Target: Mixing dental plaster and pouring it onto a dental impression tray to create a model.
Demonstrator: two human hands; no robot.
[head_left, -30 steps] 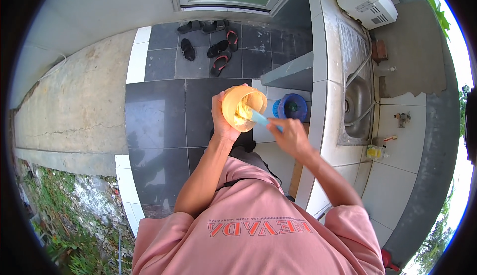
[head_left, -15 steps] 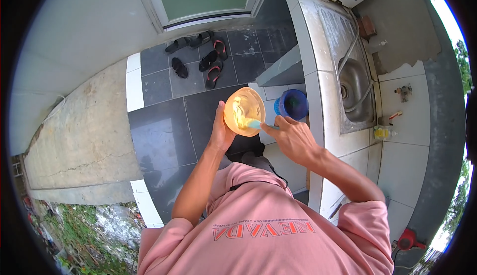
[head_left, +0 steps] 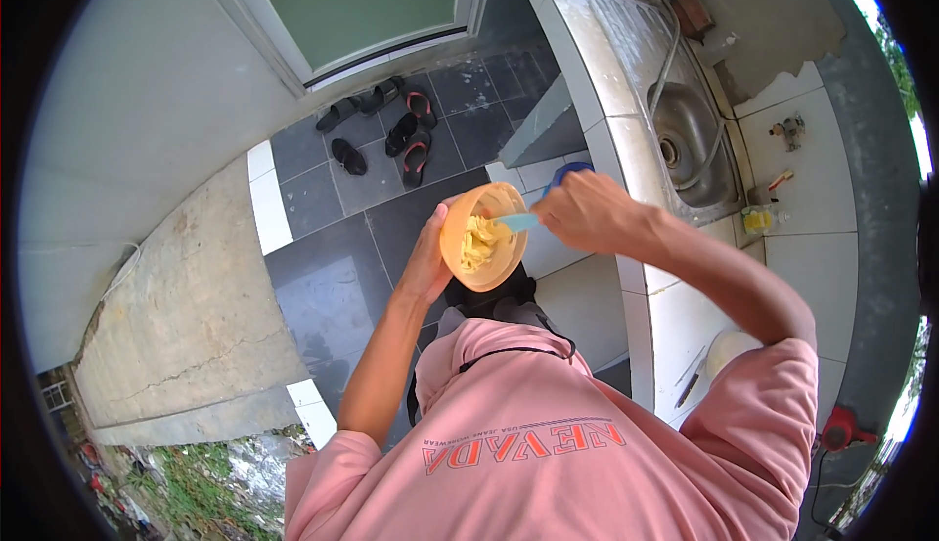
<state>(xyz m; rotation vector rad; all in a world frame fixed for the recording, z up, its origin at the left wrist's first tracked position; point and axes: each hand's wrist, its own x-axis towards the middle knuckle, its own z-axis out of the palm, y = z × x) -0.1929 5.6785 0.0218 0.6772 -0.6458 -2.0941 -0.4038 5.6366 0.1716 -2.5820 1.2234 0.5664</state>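
My left hand (head_left: 427, 254) grips an orange plastic bowl (head_left: 502, 265) from its left side, tilted so that its inside shows. A soft pale yellow mixture (head_left: 473, 246) lies inside it. My right hand (head_left: 582, 210) is closed on the handle of a light blue spatula (head_left: 516, 222), whose blade reaches into the bowl at the mixture. Both hands are in front of my body, above the tiled floor. Behind my right hand, a blue bucket (head_left: 570, 167) is mostly hidden.
A tiled counter (head_left: 622, 140) with a steel sink (head_left: 696, 159), tap (head_left: 787, 130) and yellow bottle (head_left: 758, 219) runs along my right; a red object (head_left: 839, 428) is low right. Ahead are a door (head_left: 352, 8) and several sandals (head_left: 415, 160); a concrete strip (head_left: 176, 316) runs left.
My right hand and forearm have risen, swinging the spatula's handle upward beside the bowl. The bowl has moved slightly down in the picture and is angled differently. The surroundings have shifted and turned in view.
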